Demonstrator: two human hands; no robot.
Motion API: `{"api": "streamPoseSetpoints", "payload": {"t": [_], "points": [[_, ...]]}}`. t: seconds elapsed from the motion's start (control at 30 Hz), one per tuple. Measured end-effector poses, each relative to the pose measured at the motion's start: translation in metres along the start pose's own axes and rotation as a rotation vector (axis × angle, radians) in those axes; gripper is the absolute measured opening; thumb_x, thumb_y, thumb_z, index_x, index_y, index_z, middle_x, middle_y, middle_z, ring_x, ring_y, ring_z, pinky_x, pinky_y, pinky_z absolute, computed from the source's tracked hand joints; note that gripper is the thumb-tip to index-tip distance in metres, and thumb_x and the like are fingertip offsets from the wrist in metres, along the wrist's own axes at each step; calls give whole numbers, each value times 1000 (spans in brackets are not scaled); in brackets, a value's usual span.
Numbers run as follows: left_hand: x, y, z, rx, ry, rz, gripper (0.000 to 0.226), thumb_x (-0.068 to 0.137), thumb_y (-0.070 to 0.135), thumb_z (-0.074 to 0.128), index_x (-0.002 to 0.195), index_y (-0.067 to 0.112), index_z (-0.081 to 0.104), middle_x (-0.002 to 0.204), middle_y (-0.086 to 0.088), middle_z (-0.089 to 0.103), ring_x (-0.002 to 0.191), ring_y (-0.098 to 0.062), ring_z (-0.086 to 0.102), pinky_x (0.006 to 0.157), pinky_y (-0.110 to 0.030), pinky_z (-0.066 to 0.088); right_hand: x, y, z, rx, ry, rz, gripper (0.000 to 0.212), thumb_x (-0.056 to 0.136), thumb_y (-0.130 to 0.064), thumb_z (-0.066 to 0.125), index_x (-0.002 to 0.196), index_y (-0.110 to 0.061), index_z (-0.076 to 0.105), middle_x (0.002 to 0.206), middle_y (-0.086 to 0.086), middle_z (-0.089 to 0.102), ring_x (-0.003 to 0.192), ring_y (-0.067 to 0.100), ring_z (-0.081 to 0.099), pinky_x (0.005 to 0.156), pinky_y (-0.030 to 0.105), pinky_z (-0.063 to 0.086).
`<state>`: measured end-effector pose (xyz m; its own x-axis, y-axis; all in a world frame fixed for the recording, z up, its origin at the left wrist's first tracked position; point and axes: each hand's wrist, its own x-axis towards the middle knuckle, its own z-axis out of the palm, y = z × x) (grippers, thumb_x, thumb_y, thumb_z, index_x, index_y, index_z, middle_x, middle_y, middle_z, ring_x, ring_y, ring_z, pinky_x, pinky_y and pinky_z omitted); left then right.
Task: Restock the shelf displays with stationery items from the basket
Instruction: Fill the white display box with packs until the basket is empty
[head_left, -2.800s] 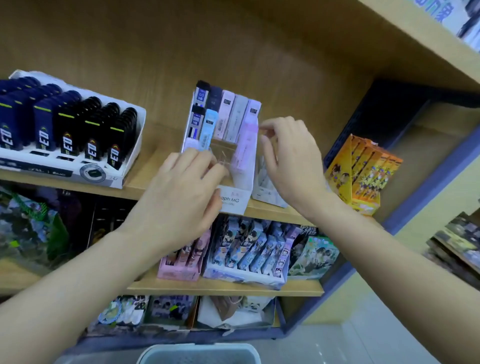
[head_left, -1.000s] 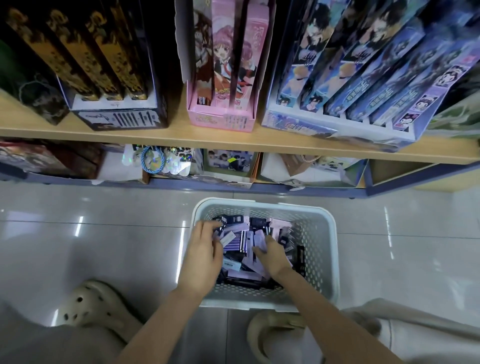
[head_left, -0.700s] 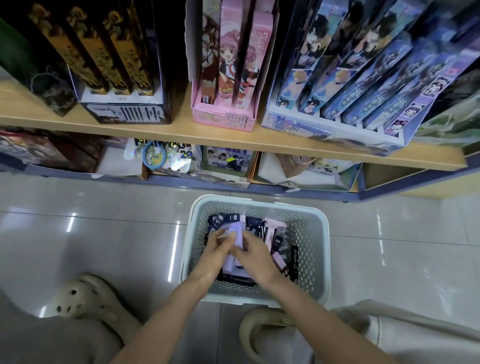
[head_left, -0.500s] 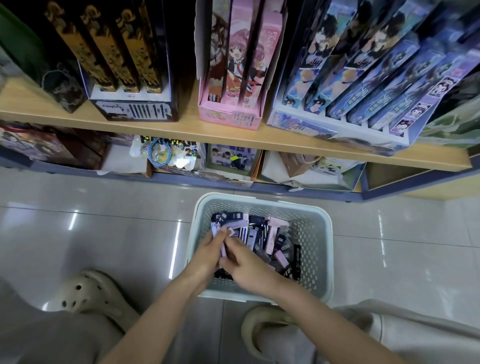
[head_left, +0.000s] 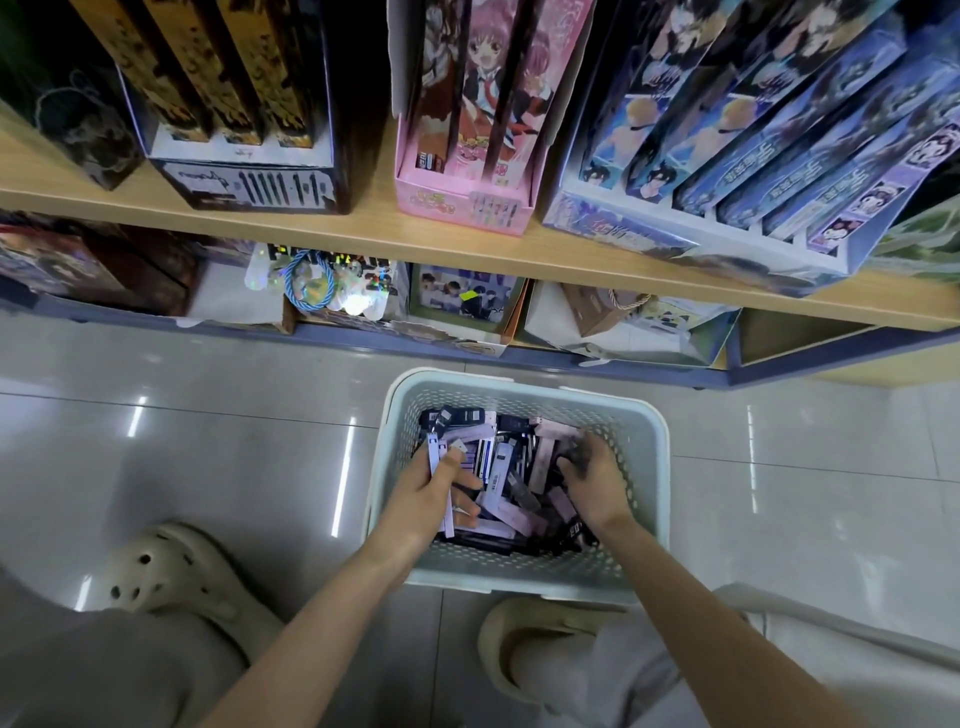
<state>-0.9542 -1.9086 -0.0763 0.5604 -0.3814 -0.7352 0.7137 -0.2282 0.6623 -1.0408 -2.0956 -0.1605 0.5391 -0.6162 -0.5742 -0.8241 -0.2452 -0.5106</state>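
Observation:
A pale green perforated basket (head_left: 647, 467) stands on the tiled floor below the shelves. Several small lead-refill cases (head_left: 514, 483) in lilac, pink, white and black lie piled inside it. My left hand (head_left: 431, 493) is over the basket's left side and grips a few lilac cases (head_left: 435, 457) stacked upright. On the right side my right hand (head_left: 592, 478) reaches down into the pile with its fingers curled around a dark case (head_left: 571, 457).
The wooden shelf (head_left: 363, 234) above the basket carries a black-and-gold display box (head_left: 249, 182), a pink one (head_left: 467, 197) and a blue one (head_left: 675, 228). Card packs and bags fill the bottom shelf. My two beige clogs (head_left: 171, 571) stand beside the basket.
Since the shelf display was in view, I have bent down to the basket. In the last half second my right hand left the left hand and moved to the basket's right side.

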Motion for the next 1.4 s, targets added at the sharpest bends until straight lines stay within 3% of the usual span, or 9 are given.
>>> {"api": "streamPoseSetpoints", "payload": {"t": [0.27,0.47,0.57,0.63,0.73,1.0,1.17,1.3,1.4], "points": [[3,-12,5,81,-12,-38,18,102,21,39,102,8,51,75,-8,60,49,-11,55,52,-27,53,13,7,10,-240,10,-64,40,81,-10,71,116,-6,53,118,12,56,107,27,54,93,33,43],[9,-21,4,169,29,-86,11,98,9,48,86,11,47,45,5,31,34,-7,25,35,-18,25,9,6,3,-461,-27,-222,26,85,-7,65,112,-8,63,117,8,61,103,25,58,91,32,45],[10,-20,4,181,45,-89,12,98,18,50,94,9,56,51,0,47,37,-10,43,39,-20,40,-3,-6,-4,-308,45,-286,26,87,-8,63,113,-11,64,114,6,63,98,22,60,87,30,47],[12,-16,3,123,43,-84,14,97,19,51,105,11,59,79,-5,67,63,-13,65,61,-19,55,-11,-21,-9,-170,39,-375,20,89,-14,64,108,-10,67,108,5,66,96,19,62,89,29,48],[14,-8,0,136,-47,-41,19,96,18,52,114,16,60,105,-2,67,91,-11,65,84,-22,53,-27,-50,-17,55,-102,-427,12,86,-16,68,97,-12,70,94,2,69,86,13,63,85,29,51],[3,14,-17,292,-232,41,13,97,13,51,95,11,64,77,1,74,70,-12,71,74,-21,56,-45,-86,-15,400,-350,-367,7,92,-13,58,93,-13,65,81,-1,65,70,6,61,77,30,54],[0,11,-34,334,-154,48,25,96,17,52,77,21,68,80,0,75,72,-22,72,84,-37,53,-24,-24,4,-179,-296,-231,23,97,-25,52,108,-6,60,97,7,66,77,16,59,63,14,42],[-3,7,-37,288,-142,25,18,97,12,49,88,11,64,77,-3,75,70,-26,72,85,-42,55,-20,1,23,-458,-317,-220,27,91,-40,59,95,-14,58,93,6,61,88,26,59,70,26,41],[-5,3,-36,317,-147,10,21,98,14,49,85,13,66,78,-2,75,74,-26,72,93,-45,50,-20,-9,30,-623,-370,-176,41,90,-48,57,111,-13,57,104,8,65,98,26,61,77,32,48]]}}
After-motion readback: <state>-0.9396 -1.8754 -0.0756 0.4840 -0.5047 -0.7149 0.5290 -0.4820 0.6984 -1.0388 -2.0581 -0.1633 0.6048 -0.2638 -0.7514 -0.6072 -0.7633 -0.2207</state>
